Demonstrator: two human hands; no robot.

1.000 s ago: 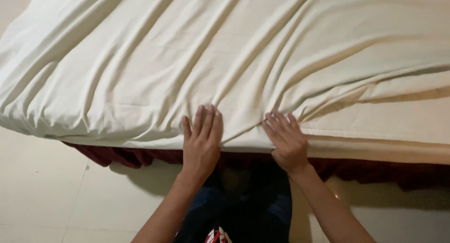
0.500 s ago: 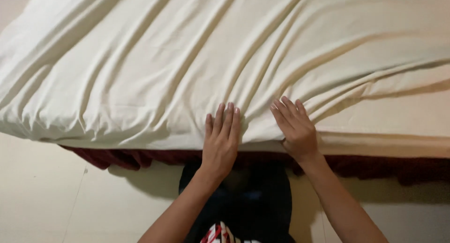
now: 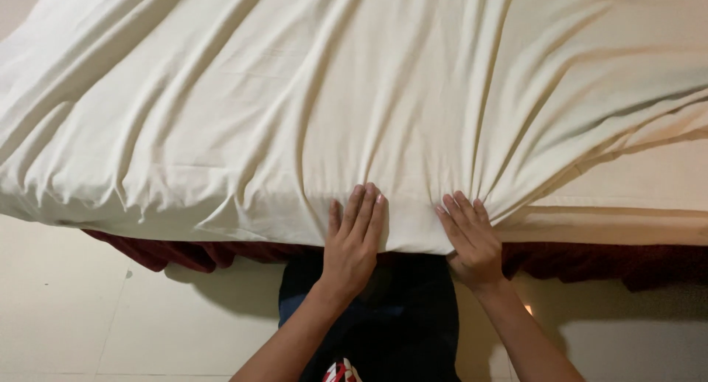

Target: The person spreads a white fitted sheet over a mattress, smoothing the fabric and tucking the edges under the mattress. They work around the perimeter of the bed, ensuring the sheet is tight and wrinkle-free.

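- I see my left hand [image 3: 352, 242] lying flat on the near edge of the sheet [image 3: 310, 109], palm down, fingers straight and close together, gripping nothing.
- My right hand [image 3: 470, 238] lies flat on the same edge, just beside the left but not touching it, fingers straight and slightly spread, also holding nothing.
- The sheet is cream and covers the bed [image 3: 627, 223] across the whole upper view; its near edge hangs over the bedside right in front of me.
- Long creases fan out across the sheet from the spot between and around my two hands, running up and off to both sides.
- To the right of my right hand, the sheet gives way to a flatter, smoother band along the bed's edge.
- A dark red skirt [image 3: 184, 253] shows under the edge, left and right of my arms.
- Below lies a pale tiled floor [image 3: 88, 308].
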